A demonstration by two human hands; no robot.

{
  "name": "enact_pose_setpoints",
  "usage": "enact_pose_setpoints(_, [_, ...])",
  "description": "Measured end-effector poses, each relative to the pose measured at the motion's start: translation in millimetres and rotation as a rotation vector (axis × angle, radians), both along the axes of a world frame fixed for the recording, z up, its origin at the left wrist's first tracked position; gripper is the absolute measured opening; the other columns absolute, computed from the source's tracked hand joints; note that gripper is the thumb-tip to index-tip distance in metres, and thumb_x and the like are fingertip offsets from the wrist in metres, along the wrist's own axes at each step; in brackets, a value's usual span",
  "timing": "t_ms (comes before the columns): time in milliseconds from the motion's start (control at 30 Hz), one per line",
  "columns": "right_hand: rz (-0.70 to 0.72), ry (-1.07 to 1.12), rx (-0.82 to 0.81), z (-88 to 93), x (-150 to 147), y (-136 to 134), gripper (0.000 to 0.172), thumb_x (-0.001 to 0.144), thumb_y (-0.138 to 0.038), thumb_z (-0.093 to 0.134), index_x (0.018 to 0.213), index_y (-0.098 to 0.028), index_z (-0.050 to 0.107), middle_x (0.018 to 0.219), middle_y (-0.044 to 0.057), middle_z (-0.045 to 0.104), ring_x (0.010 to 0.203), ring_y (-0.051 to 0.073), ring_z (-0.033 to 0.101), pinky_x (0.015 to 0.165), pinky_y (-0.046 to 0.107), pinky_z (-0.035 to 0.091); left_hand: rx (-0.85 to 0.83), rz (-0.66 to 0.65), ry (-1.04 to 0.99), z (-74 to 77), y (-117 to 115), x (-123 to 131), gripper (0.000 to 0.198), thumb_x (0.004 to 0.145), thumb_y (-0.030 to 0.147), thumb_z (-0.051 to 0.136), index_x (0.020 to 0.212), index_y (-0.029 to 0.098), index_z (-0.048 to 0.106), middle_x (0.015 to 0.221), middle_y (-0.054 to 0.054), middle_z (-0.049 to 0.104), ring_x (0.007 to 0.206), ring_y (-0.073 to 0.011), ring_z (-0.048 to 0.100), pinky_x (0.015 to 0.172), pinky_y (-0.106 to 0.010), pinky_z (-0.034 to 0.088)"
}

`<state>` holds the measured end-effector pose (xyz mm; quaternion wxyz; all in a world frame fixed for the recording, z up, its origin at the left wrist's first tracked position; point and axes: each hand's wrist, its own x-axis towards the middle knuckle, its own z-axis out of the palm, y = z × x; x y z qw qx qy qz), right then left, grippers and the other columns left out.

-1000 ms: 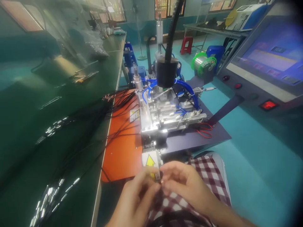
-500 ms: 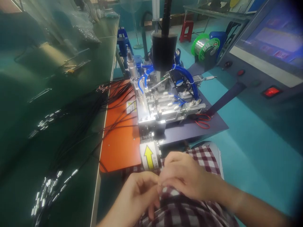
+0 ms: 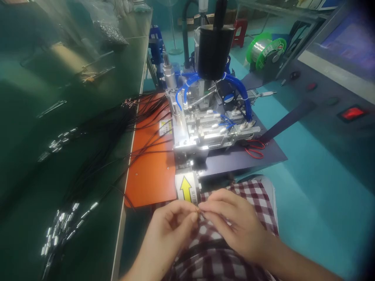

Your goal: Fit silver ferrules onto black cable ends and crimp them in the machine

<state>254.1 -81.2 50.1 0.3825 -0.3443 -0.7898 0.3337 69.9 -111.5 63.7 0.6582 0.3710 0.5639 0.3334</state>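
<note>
Over my lap, my left hand (image 3: 175,224) and my right hand (image 3: 231,220) meet fingertip to fingertip, both in a pinch. Between them shows a thin, copper-coloured wire (image 3: 198,210); most of it is hidden by the fingers. Just beyond my hands is a machine part with a yellow arrow label (image 3: 185,189). Several black cables (image 3: 152,146) cross the orange plate (image 3: 149,185) into the side of the metal machine (image 3: 202,132). Bare copper ends (image 3: 129,102) of cables lie at the plate's far left edge.
On the dark green table (image 3: 96,242) at left lie bundles of cables with shiny metal ends (image 3: 58,226), tweezers-like tools (image 3: 52,108) and a bag of small metal parts (image 3: 108,31). A green wire spool (image 3: 263,48) and a control panel with a lit red switch (image 3: 352,113) stand at right.
My right hand has opened out of its tight curl into a fingertip pinch, and my left fingers have straightened and risen slightly. The view has shifted a little.
</note>
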Motion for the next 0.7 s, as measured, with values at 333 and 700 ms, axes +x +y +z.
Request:
enact_pose_setpoints(333, [-0.132, -0.101, 0.213, -10.5, -1, -2, 0.028, 0.087, -0.006, 0.054, 0.108, -0.02, 0.065, 0.088, 0.005, 0.071, 0.079, 0.015, 0.066, 0.069, 0.028, 0.051, 0.057, 0.097, 0.061, 2.5, 0, 3, 0.022, 0.075, 0.035, 0.069, 0.079, 0.014, 0.065, 0.05, 0.005, 0.05, 0.042, -0.0056, 0.042, 0.041, -0.015, 0.033])
enact_pose_setpoints(700, [-0.065, -0.072, 0.246, -18.3, -6, -8, 0.031, 0.084, -0.004, 0.054, 0.109, -0.02, 0.064, 0.094, 0.005, 0.074, 0.077, 0.014, 0.066, 0.065, 0.028, 0.047, 0.051, 0.096, 0.057, -1.3, 0, 1, 0.022, 0.078, 0.036, 0.067, 0.078, 0.015, 0.062, 0.048, 0.006, 0.051, 0.039, -0.0058, 0.046, 0.039, -0.015, 0.033])
